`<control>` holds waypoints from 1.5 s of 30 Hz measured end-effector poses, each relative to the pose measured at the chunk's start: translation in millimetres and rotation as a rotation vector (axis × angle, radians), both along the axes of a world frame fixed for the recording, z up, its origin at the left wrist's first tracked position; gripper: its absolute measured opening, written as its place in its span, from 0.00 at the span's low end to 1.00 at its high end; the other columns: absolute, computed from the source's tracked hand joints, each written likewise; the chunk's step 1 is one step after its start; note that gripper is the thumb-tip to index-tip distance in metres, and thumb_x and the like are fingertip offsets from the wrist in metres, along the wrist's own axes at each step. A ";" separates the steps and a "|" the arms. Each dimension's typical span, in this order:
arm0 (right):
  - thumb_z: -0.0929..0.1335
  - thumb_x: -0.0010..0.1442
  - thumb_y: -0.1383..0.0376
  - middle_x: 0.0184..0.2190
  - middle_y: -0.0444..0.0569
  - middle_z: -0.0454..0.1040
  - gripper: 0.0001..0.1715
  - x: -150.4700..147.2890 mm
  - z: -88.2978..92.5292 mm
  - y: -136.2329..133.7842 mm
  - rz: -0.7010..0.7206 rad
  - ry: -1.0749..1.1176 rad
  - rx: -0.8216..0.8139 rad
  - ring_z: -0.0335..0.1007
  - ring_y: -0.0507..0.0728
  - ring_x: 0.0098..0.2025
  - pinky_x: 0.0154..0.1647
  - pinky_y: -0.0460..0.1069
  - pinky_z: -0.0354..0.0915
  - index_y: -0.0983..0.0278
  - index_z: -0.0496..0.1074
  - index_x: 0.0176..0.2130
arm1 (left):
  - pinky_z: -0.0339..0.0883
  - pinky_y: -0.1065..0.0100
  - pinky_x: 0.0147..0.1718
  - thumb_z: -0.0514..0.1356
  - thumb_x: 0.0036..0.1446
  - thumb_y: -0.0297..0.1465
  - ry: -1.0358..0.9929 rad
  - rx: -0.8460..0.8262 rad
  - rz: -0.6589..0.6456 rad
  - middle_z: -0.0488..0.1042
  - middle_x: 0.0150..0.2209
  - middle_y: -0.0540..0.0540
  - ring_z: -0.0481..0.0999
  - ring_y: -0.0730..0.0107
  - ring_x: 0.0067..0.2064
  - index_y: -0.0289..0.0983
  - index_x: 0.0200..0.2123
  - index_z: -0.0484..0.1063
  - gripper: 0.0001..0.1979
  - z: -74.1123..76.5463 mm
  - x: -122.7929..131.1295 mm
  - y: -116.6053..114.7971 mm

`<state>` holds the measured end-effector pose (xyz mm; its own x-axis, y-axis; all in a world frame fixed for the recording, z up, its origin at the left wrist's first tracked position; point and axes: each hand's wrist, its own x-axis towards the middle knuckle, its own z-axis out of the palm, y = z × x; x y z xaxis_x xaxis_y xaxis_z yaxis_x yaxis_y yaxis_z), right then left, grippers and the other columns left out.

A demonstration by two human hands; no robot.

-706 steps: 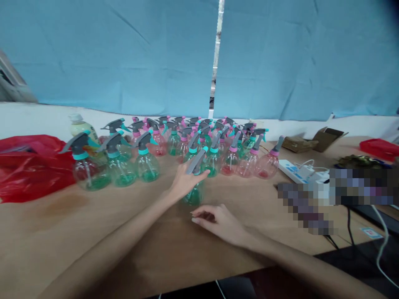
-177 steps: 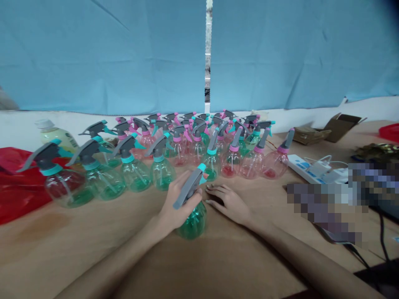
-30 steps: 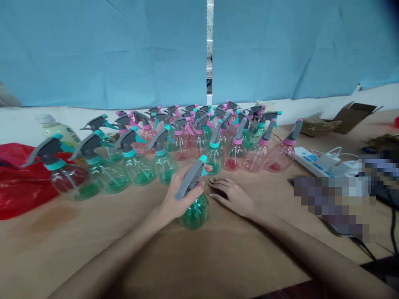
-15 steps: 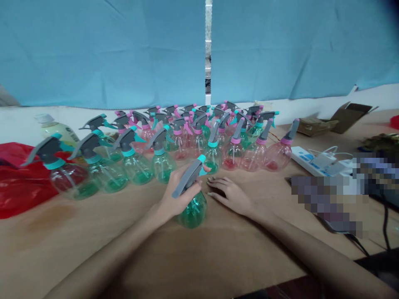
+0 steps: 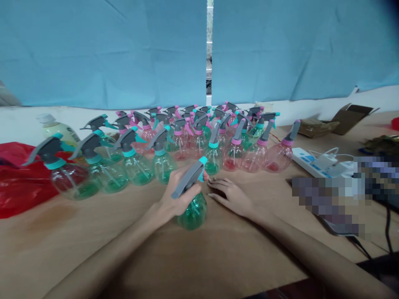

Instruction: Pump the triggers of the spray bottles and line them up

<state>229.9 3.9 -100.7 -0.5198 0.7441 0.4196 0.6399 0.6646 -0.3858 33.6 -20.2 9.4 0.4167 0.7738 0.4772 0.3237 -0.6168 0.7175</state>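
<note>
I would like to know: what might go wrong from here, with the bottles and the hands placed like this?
First, the left hand grips the green spray bottle with fingers close to its turquoise trigger, so a tighter squeeze might release spray. Second, the pink bottles ahead stand close together; one bump could perhaps topple several. Third, a white power strip lies on the same table, so spilled liquid might reach it.

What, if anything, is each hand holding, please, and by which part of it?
The left hand holds a green spray bottle by the neck, beneath its grey spray head; the right hand holds nothing that shows.
</note>
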 end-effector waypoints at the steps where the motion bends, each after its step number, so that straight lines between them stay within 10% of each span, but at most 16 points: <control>1: 0.61 0.63 0.57 0.51 0.52 0.71 0.23 -0.1 -0.2 -0.1 -0.001 -0.003 -0.001 0.62 0.59 0.56 0.58 0.57 0.57 0.65 0.67 0.52 | 0.65 0.67 0.30 0.52 0.46 0.26 -0.002 0.002 -0.003 0.73 0.32 0.49 0.70 0.69 0.30 0.38 0.31 0.70 0.09 0.1 -0.1 0.2; 25: 0.62 0.60 0.67 0.52 0.50 0.69 0.21 2.7 19.7 -16.5 0.063 0.206 -0.088 0.64 0.56 0.53 0.55 0.57 0.60 0.60 0.65 0.53 | 0.64 0.68 0.30 0.55 0.52 0.25 0.002 0.122 0.237 0.74 0.34 0.47 0.69 0.71 0.30 0.36 0.44 0.70 0.15 -15.7 5.1 2.3; 36: 0.68 0.50 0.47 0.50 0.57 0.68 0.40 -56.3 50.3 -59.8 -0.158 0.221 -0.128 0.64 0.65 0.52 0.48 0.60 0.65 0.63 0.58 0.56 | 0.65 0.67 0.29 0.59 0.54 0.35 -0.032 0.119 0.215 0.72 0.28 0.50 0.70 0.70 0.29 0.38 0.42 0.69 0.13 -16.9 -0.8 9.4; 40: 0.67 0.52 0.48 0.49 0.57 0.68 0.39 -58.2 50.1 -42.3 -0.207 0.181 -0.072 0.64 0.65 0.52 0.48 0.60 0.64 0.64 0.56 0.56 | 0.64 0.60 0.42 0.60 0.52 0.36 -0.092 0.259 0.292 0.67 0.47 0.41 0.69 0.62 0.45 0.40 0.52 0.60 0.24 -30.6 -14.8 18.8; 45: 0.69 0.52 0.53 0.46 0.57 0.67 0.33 -58.6 56.8 -13.0 -0.317 0.055 0.025 0.61 0.64 0.52 0.51 0.60 0.60 0.66 0.61 0.52 | 0.62 0.63 0.37 0.55 0.55 0.36 -0.031 0.457 0.348 0.63 0.36 0.43 0.65 0.64 0.38 0.36 0.37 0.60 0.10 -65.3 -34.2 23.9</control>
